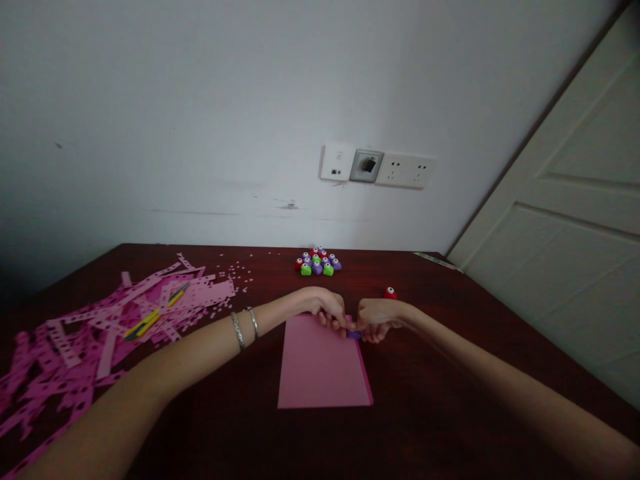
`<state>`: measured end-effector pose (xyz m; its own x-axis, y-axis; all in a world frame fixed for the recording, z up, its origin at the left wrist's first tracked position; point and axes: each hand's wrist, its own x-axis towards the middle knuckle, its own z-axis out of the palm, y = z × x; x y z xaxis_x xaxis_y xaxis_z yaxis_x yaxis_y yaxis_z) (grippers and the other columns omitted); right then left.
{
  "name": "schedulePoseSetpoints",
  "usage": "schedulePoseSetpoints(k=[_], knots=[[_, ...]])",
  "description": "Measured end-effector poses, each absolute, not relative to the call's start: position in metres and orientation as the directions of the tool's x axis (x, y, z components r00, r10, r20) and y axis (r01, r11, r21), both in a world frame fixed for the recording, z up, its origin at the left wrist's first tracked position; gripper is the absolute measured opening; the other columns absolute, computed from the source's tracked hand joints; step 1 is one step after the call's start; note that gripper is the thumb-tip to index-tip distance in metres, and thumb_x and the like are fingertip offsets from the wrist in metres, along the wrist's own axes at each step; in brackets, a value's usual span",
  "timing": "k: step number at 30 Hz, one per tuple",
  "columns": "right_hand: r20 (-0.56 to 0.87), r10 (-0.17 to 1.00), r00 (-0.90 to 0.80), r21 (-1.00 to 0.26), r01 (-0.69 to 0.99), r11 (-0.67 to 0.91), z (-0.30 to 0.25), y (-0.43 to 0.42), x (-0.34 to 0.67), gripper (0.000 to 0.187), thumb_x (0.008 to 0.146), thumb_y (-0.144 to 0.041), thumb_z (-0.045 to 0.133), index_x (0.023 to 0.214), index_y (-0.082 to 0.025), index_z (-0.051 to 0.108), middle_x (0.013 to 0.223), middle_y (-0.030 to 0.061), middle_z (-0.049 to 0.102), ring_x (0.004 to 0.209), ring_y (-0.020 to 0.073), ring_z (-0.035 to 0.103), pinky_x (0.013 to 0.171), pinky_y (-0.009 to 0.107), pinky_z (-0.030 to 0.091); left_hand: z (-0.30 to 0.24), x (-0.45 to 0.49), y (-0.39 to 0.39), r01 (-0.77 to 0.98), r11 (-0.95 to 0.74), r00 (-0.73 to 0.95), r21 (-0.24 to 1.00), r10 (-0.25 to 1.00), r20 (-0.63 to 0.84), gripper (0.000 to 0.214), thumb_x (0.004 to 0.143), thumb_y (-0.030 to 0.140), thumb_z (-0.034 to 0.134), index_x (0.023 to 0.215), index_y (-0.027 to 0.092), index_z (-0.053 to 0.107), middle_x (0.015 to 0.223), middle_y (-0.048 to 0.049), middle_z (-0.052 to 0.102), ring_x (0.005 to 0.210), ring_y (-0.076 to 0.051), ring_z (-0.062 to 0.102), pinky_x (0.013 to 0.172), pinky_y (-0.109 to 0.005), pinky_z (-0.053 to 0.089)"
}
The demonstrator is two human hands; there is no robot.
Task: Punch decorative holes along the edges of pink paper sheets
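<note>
A stack of pink paper sheets (323, 373) lies on the dark red table. My left hand (330, 312), with two silver bracelets at the wrist, is closed over its upper right part, fingers curled at the sheet near the edge. Beside it, my right hand (376, 319) grips a small purple craft punch (353, 335) that sits at the paper's right edge. The fingertips of both hands nearly meet there and cover part of the punch. Just behind my right hand stands a red punch with a white button (391, 293).
Several red, green and purple punches (317, 267) are grouped near the wall. On the left lies a pile of punched pink strips (107, 320) with yellow-handled scissors (150, 323) on top. Small paper cutouts (240, 273) are scattered nearby. A flat strip (437, 261) lies far right.
</note>
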<state>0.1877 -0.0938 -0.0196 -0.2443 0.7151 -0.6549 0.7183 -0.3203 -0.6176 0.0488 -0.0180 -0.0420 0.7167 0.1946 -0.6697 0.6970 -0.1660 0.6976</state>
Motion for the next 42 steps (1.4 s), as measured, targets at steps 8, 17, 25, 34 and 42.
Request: schedulePoseSetpoints(k=[8, 17, 25, 34, 42], knots=[[-0.722, 0.681, -0.119, -0.475, 0.801, -0.364, -0.015, -0.091, 0.176, 0.027, 0.073, -0.012, 0.050, 0.047, -0.012, 0.054, 0.042, 0.0011, 0.057, 0.039, 0.0077, 0.054, 0.044, 0.016, 0.048, -0.036, 0.051, -0.025, 0.706, -0.223, 0.709, 0.673, 0.233, -0.666, 0.019, 0.059, 0.030, 0.067, 0.049, 0.014, 0.063, 0.046, 0.0011, 0.040, 0.037, -0.004, 0.026, 0.035, -0.018, 0.017], [-0.703, 0.699, -0.132, -0.486, 0.807, -0.336, -0.009, -0.099, 0.178, 0.018, 0.072, -0.016, 0.055, 0.056, -0.009, 0.060, 0.044, 0.0014, 0.058, 0.041, 0.0090, 0.056, 0.046, 0.018, 0.050, -0.009, 0.033, -0.057, 0.614, -0.469, 0.785, 0.635, 0.444, -0.431, 0.027, 0.072, 0.036, 0.059, 0.056, 0.013, 0.059, 0.049, 0.0026, 0.047, 0.041, -0.005, 0.036, 0.041, -0.020, 0.027], [-0.471, 0.876, -0.100, -0.587, 0.777, -0.227, -0.012, -0.122, 0.192, 0.034, 0.077, -0.044, 0.056, 0.061, -0.014, 0.054, 0.047, 0.0004, 0.056, 0.038, 0.0092, 0.052, 0.038, 0.019, 0.042, -0.033, -0.006, -0.130, 0.547, -0.836, 0.813, 0.033, 0.541, 0.214, 0.035, 0.088, 0.033, 0.037, 0.109, 0.011, 0.053, 0.110, -0.0151, 0.054, 0.108, -0.028, 0.046, 0.088, -0.039, 0.038], [0.136, 0.943, -0.303, -0.612, 0.723, 0.321, -0.050, -0.146, 0.202, 0.028, 0.075, -0.029, 0.062, 0.100, -0.017, 0.061, 0.094, 0.0061, 0.059, 0.065, 0.0129, 0.053, 0.060, 0.026, 0.047, -0.070, -0.024, -0.134, 0.527, -0.829, 0.844, 0.188, 0.536, -0.007, 0.073, 0.086, 0.057, 0.027, 0.136, 0.004, 0.024, 0.143, -0.0231, 0.017, 0.133, -0.035, 0.011, 0.106, -0.042, 0.016], [0.126, 0.929, -0.347, -0.616, 0.707, 0.347, -0.055, -0.147, 0.208, 0.016, 0.077, -0.027, 0.061, 0.092, -0.020, 0.062, 0.086, 0.0027, 0.058, 0.067, 0.0133, 0.051, 0.063, 0.025, 0.045, -0.071, -0.025, -0.132, 0.529, -0.805, 0.844, 0.269, 0.533, -0.064, 0.075, 0.086, 0.061, 0.017, 0.139, 0.008, 0.018, 0.145, -0.0201, 0.012, 0.134, -0.033, 0.003, 0.107, -0.043, 0.012]])
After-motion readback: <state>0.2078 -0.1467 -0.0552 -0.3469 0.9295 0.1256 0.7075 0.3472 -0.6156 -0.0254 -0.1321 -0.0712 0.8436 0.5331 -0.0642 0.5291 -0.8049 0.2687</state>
